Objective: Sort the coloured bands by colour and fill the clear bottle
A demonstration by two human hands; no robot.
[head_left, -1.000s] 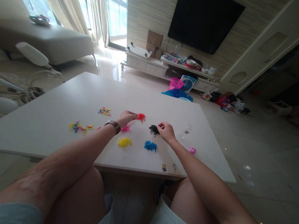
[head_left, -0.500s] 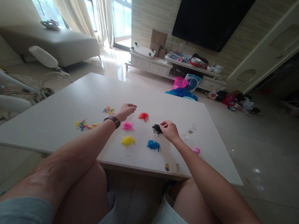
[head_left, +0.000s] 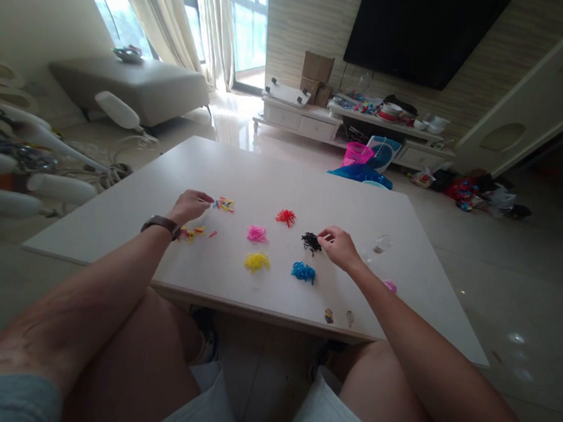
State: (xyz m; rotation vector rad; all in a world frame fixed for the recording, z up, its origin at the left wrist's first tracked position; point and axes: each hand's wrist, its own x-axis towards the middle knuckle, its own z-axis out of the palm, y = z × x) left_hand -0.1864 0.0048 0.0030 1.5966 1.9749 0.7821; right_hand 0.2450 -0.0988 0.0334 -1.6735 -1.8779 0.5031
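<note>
My left hand (head_left: 192, 207), with a dark watch on the wrist, has its fingers stretched out at the edge of a small pile of mixed-colour pieces (head_left: 225, 204). Partly behind that wrist lies another mixed pile (head_left: 193, 232), a loose pink piece (head_left: 212, 234) beside it. At the pile of small black strips (head_left: 311, 242) my right hand (head_left: 339, 247) has thumb and fingers pinched together; whatever is between the tips is too small to make out. Sorted piles of red (head_left: 285, 217), pink (head_left: 257, 234), yellow (head_left: 256, 262) and blue strips (head_left: 304, 272) lie between the hands.
On the white table (head_left: 245, 173), a clear container (head_left: 383, 243) and a pink round object (head_left: 390, 285) lie to the right. A minion figure (head_left: 329, 316) and a small pale item (head_left: 349, 318) are near the front edge. White lamp arms (head_left: 62, 189) stand at the left.
My left hand has moved left, from above the pink pile to the mixed pile. My right hand stays at the black pile. The view has shifted slightly left.
</note>
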